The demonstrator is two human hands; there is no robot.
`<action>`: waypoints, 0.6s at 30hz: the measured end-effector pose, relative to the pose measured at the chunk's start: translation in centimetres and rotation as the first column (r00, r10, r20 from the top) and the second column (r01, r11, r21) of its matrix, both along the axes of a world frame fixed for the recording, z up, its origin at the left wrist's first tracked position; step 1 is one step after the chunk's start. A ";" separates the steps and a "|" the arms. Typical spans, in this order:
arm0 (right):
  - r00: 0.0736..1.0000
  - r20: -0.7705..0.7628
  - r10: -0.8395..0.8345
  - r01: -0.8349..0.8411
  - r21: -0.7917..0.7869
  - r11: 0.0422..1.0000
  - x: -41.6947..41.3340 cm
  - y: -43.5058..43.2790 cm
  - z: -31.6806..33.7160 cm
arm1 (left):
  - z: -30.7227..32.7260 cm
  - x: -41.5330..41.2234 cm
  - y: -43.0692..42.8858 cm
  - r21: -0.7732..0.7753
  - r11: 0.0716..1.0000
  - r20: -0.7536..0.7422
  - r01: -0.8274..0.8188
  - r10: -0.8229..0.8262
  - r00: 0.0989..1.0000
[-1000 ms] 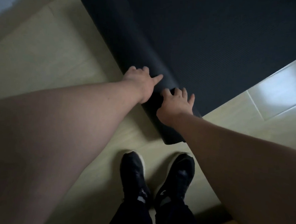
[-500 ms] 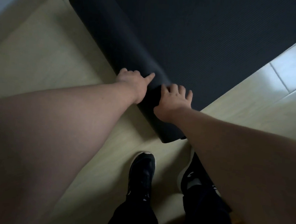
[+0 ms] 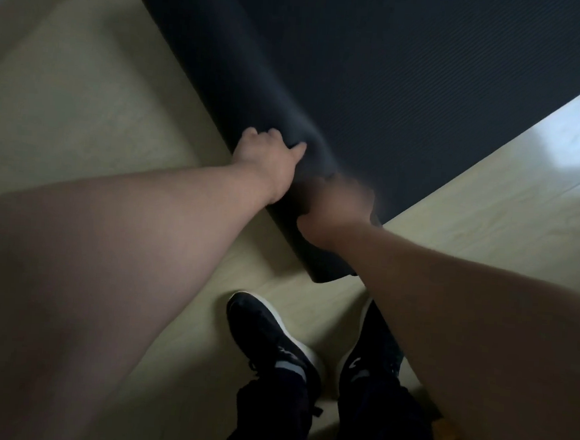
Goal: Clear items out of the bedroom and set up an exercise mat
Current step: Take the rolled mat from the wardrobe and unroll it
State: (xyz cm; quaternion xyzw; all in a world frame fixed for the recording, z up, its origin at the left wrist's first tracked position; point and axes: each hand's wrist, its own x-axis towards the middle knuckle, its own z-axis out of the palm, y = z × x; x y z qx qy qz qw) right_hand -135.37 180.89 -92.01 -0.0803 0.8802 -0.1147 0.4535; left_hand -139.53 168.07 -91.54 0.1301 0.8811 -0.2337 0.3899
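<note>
Mat roll (image 3: pixel 207 59) left of its unrolled part (image 3: pixel 429 75), left hand (image 3: pixel 268 160) and right hand (image 3: pixel 337 209) on roll, shoes (image 3: pixel 267 331) nearer

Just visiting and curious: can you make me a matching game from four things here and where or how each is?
1 left hand
2 right hand
3 black shoes
4 flat mat part

a blurred, at the near end of the roll
b spread on the floor, upper right
c on the roll, farther along
d on pale floor, below the roll

Pairs: 1-c, 2-a, 3-d, 4-b
</note>
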 end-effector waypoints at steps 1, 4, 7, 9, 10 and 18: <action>1.000 -0.007 -0.002 0.002 -0.016 1.000 0.3 -0.3 0.1 | 0.1 0.6 -0.2 -0.005 1.000 -0.026 0.009 -0.009 1.000; 0.998 -0.009 0.070 -0.069 0.061 0.996 1.0 -0.9 0.4 | 0.5 2.0 -1.2 0.037 0.999 -0.059 0.002 0.000 0.998; 0.987 0.102 0.126 -0.140 0.145 0.979 1.9 -2.5 1.1 | 0.9 3.6 -3.3 0.055 0.995 -0.001 -0.079 0.079 0.997; 0.985 0.117 0.130 -0.141 0.088 0.986 3.0 -3.9 1.5 | 0.8 4.5 -4.4 0.100 0.988 -0.017 -0.119 0.121 0.993; 0.984 0.094 0.153 -0.159 0.059 0.985 3.7 -4.7 1.6 | 0.6 5.3 -5.1 0.113 0.985 -0.021 -0.131 0.135 0.991; 0.893 0.104 0.438 -0.450 0.156 0.879 8.2 -7.9 1.6 | 0.4 11.2 -8.8 -0.032 0.948 -0.059 -0.316 0.313 0.948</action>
